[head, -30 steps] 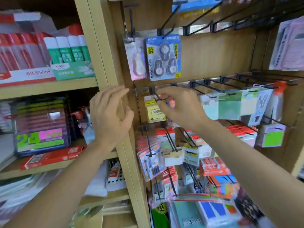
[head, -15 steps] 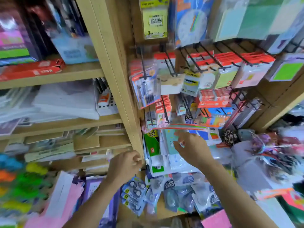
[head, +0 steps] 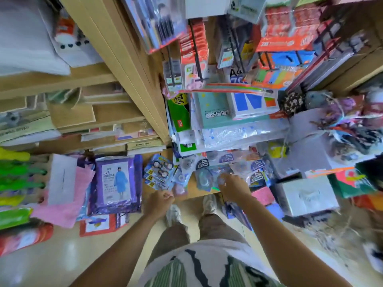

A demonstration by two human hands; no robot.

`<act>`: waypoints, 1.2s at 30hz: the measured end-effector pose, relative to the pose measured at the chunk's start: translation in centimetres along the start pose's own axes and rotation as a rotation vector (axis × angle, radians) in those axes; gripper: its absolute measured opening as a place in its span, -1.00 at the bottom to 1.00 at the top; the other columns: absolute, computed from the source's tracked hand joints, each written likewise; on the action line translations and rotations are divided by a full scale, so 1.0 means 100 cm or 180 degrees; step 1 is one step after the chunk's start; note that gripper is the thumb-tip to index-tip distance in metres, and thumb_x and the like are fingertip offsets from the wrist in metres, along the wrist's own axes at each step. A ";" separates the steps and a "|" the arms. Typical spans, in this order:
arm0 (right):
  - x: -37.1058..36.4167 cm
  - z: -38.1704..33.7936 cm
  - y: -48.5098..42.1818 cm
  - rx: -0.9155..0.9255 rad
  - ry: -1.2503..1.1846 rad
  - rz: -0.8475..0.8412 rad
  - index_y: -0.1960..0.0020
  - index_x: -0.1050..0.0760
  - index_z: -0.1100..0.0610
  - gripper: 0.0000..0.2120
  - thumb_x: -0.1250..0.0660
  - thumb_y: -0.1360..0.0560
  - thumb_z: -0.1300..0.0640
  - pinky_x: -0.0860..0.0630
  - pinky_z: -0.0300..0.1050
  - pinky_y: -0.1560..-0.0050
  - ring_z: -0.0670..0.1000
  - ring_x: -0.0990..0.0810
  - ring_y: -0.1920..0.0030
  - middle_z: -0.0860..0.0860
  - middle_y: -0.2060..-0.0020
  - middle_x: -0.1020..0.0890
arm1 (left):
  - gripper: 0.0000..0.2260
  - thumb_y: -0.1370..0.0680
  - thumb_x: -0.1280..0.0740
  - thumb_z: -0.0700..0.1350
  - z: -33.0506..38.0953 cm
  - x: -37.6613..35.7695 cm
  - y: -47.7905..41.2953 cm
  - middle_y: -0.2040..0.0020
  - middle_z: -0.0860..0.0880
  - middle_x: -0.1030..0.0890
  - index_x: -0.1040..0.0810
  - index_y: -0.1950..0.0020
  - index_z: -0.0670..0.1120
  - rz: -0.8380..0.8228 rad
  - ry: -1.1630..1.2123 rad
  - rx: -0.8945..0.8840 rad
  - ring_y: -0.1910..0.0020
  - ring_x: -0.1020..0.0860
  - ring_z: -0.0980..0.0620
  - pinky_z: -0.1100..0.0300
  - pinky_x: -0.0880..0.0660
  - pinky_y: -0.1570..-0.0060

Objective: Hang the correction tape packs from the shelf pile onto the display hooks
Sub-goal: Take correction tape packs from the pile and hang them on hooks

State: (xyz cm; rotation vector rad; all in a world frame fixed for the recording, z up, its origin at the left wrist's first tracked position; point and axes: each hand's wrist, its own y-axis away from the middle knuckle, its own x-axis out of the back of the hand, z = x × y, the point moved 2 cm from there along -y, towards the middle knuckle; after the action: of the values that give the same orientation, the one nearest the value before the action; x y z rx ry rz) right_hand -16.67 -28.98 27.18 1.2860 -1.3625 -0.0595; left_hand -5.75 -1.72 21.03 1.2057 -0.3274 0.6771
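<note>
My left grip (head: 160,200) is clenched with nothing visible in it, at the front edge of the shelf (head: 191,186), just short of the fanned blue packs (head: 158,172). My right grip (head: 233,188) reaches onto the clear correction tape packs (head: 207,179) ahead of it; I cannot tell if it grasps one. Open floor (head: 72,262) lies behind both.
</note>
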 end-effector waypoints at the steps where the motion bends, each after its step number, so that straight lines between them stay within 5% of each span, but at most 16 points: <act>1: -0.009 0.007 -0.003 -0.0079 -0.0008 -0.0106 -0.32 -0.49 -0.04 -0.65 -0.25 -0.54 -0.01 -0.49 0.02 -0.15 0.23 -0.58 -0.19 0.15 -0.18 -0.62 | -0.71 -0.30 -0.26 0.20 -0.010 -0.015 -0.009 0.08 0.03 -0.73 -0.67 0.17 0.10 -0.0093 0.0063 0.0072 -0.02 -0.68 -0.06 0.07 -0.59 -0.03; 6: -0.043 0.042 -0.023 -0.0290 -0.0068 -0.0351 -0.29 -0.49 0.02 -0.68 -0.23 -0.55 0.02 -0.49 0.03 -0.13 0.25 -0.58 -0.16 0.18 -0.14 -0.61 | -0.86 -0.44 -0.42 -0.01 -0.009 -0.039 -0.011 0.02 -0.03 -0.73 -0.73 0.05 0.04 -0.0352 0.0262 0.0290 -0.04 -0.67 -0.08 0.12 -0.53 0.01; 9: -0.060 0.063 -0.043 -0.0384 -0.0200 -0.0352 -0.18 -0.52 0.09 -0.70 -0.20 -0.59 -0.06 -0.49 0.03 -0.04 0.26 -0.60 -0.11 0.20 -0.07 -0.64 | -0.88 -0.30 -0.35 0.03 -0.022 -0.065 -0.033 0.14 0.01 -0.73 -0.67 0.27 0.22 -0.0387 0.0535 0.0403 0.03 -0.68 -0.09 0.03 -0.56 0.01; 12: -0.085 0.091 -0.073 -0.0605 -0.0461 -0.0350 -0.02 -0.52 0.13 -0.70 -0.25 -0.54 -0.10 -0.55 0.03 0.03 0.26 -0.62 0.00 0.20 0.05 -0.66 | -0.88 -0.28 -0.34 0.10 -0.031 -0.103 -0.063 0.24 0.05 -0.71 -0.66 0.26 0.22 -0.0537 0.0757 0.0485 0.10 -0.69 -0.08 -0.03 -0.60 -0.02; 16: -0.127 0.126 -0.116 -0.0804 -0.0722 -0.0513 0.02 -0.47 0.09 -0.68 -0.24 -0.47 -0.17 -0.54 0.00 0.15 0.19 -0.59 0.17 0.12 0.16 -0.64 | -0.86 -0.34 -0.31 0.13 -0.001 -0.131 -0.090 0.06 0.00 -0.72 -0.61 0.22 0.12 -0.0719 0.0612 0.0372 0.06 -0.69 -0.05 0.18 -0.51 0.05; 19: -0.168 0.150 -0.146 -0.0832 -0.1055 -0.0507 0.02 -0.45 0.02 -0.62 -0.25 -0.44 -0.29 -0.54 0.00 0.16 0.15 -0.59 0.17 0.04 0.19 -0.63 | -0.65 -0.50 -0.38 0.17 0.016 -0.160 -0.121 -0.07 0.04 -0.66 -0.61 -0.17 0.00 -0.0765 0.0343 0.0238 -0.03 -0.61 0.01 0.17 -0.44 0.01; 22: -0.197 0.158 -0.162 -0.0984 -0.1558 -0.0355 0.03 -0.47 0.01 -0.73 -0.34 -0.46 -0.18 -0.48 -0.04 0.15 0.13 -0.57 0.13 -0.03 0.22 -0.60 | -0.52 -0.55 -0.43 0.10 0.026 -0.187 -0.156 -0.14 0.02 -0.58 -0.45 -0.38 -0.08 -0.0569 0.0724 0.0390 -0.06 -0.55 0.02 0.18 -0.42 -0.03; 28: -0.224 0.155 -0.159 -0.1013 -0.2407 0.0049 0.19 -0.39 -0.07 -0.78 -0.43 -0.50 0.00 -0.32 -0.24 0.33 -0.16 -0.44 0.35 -0.16 0.37 -0.47 | -0.13 -0.16 -0.56 0.39 0.034 -0.237 -0.221 -0.28 0.05 -0.57 -0.37 -0.39 0.18 -0.0279 0.1526 0.0702 -0.18 -0.60 -0.03 -0.09 -0.60 -0.15; 32: -0.236 0.153 -0.152 -0.0853 -0.2893 0.0173 -0.01 -0.52 -0.07 -0.79 -0.48 -0.42 0.07 -0.38 -0.28 0.13 -0.22 -0.46 0.28 -0.32 0.37 -0.51 | -0.36 -0.33 -0.61 0.14 0.040 -0.239 -0.223 -0.07 0.04 -0.65 -0.51 -0.34 0.02 -0.0130 0.1399 0.0433 0.02 -0.63 0.03 0.28 -0.52 0.15; 36: -0.244 0.148 -0.148 -0.0895 -0.2985 0.0465 -0.17 -0.53 -0.01 -0.66 -0.45 -0.42 0.19 -0.37 -0.39 0.21 -0.20 -0.48 0.26 -0.22 0.22 -0.55 | -0.51 -0.30 -0.60 0.16 0.020 -0.226 -0.224 0.08 0.01 -0.67 -0.62 -0.10 -0.06 -0.0200 0.1184 0.0680 0.11 -0.64 0.01 0.11 -0.57 0.11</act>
State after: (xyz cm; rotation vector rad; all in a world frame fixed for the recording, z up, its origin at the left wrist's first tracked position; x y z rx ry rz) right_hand -25.83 -27.42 -3.54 0.9245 -2.1334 -0.8061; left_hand -8.48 -14.78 -7.88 1.2563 0.0959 0.8799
